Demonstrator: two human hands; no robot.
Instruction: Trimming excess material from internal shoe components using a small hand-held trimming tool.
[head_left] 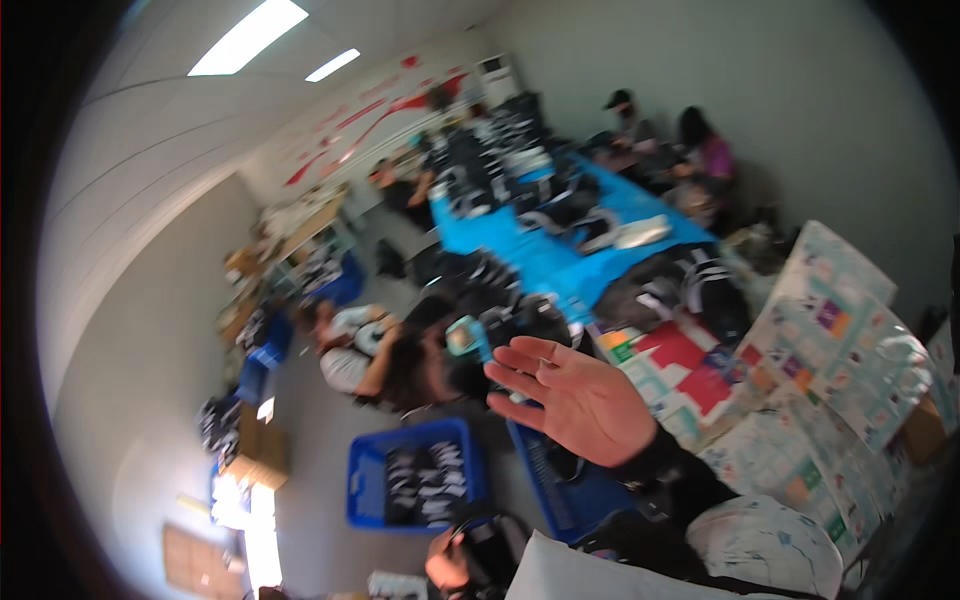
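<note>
My right hand [585, 405] is raised in the middle, palm showing and fingers stretched out to the left, with nothing in it. Its black-sleeved forearm comes in from the lower right. Low in the picture, my left hand [448, 562] is closed at the edge of a black item [490, 545], whose kind the blur hides. Just beyond the left hand, a blue crate [357, 490] on the floor holds several black-and-white pieces. Another blue crate [545, 490] lies partly hidden below my right hand. A white sheet [575, 572] covers part of the bottom edge.
A long table with a blue cover [480, 232] runs away from me, heaped with black-and-white goods [470, 170]. Printed sheets [820, 330] cover the surface at right. People sit along both sides, one person [375, 350] close on the left. Cardboard boxes [258, 450] line the left wall.
</note>
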